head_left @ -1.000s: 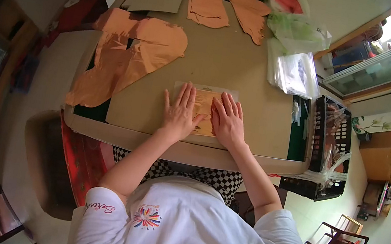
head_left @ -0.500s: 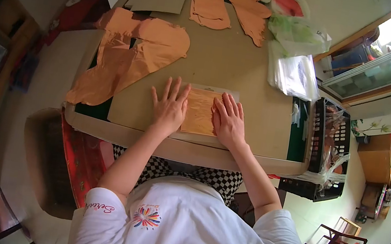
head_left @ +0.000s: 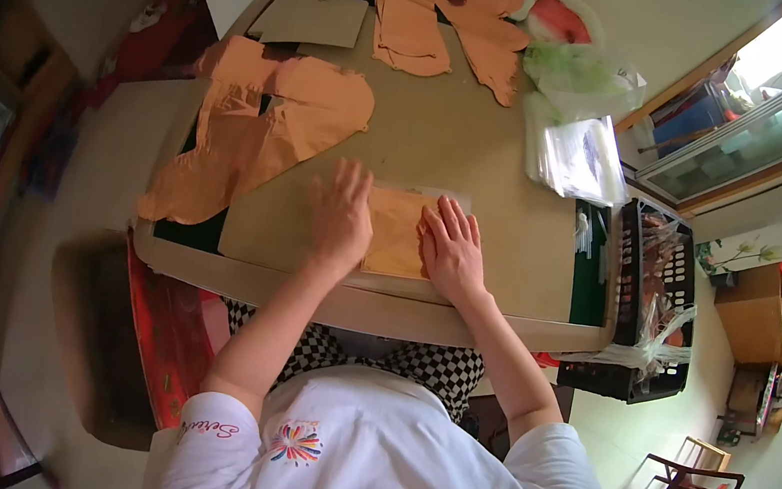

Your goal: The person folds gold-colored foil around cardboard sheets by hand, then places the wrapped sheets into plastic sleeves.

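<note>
With right hand (head_left: 453, 254) unclenched atop folded foil (head_left: 397, 233), left hand (head_left: 343, 227) at its left edge, cannot tell latter's grasp. Likely smoothing; next needs even pressure.

On the desk (head_left: 205, 273), the right hand (head_left: 456, 252) lies flat on the right part of an orange packet (head_left: 395, 233). The left hand (head_left: 344, 222) is at its left edge (the fingers are blurred, so contact is not certain). Farther left lies a large orange sheet (head_left: 315, 107); clear bags (head_left: 581, 160) lie toward the right side.
</note>
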`<action>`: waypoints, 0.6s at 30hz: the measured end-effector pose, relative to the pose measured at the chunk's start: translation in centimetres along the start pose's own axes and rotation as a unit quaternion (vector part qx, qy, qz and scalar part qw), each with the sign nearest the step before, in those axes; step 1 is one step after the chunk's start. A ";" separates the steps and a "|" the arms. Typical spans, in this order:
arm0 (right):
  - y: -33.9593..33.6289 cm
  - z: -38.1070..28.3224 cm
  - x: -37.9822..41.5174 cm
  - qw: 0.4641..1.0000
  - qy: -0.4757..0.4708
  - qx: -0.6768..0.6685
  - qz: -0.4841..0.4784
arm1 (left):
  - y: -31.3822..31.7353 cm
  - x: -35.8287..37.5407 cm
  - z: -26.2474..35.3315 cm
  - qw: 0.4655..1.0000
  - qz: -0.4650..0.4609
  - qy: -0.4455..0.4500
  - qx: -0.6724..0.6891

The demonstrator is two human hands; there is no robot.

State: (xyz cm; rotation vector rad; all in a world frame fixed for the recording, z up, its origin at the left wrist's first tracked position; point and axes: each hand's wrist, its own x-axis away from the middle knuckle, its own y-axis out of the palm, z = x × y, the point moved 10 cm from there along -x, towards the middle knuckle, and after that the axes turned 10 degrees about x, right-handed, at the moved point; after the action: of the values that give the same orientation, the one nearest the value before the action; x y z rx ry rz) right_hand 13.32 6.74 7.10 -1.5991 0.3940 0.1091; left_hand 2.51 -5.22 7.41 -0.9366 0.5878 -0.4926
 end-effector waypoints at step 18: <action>-4.8 30.3 -4.8 0.955 0.261 0.040 0.134 | 3.6 1.9 4.9 0.992 -0.080 0.096 0.033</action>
State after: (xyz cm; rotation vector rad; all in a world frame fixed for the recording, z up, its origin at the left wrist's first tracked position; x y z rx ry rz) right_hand 15.45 37.47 10.82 -1.4744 1.0134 -0.1271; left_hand 7.69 -1.63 6.09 -0.8836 0.6681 -0.7480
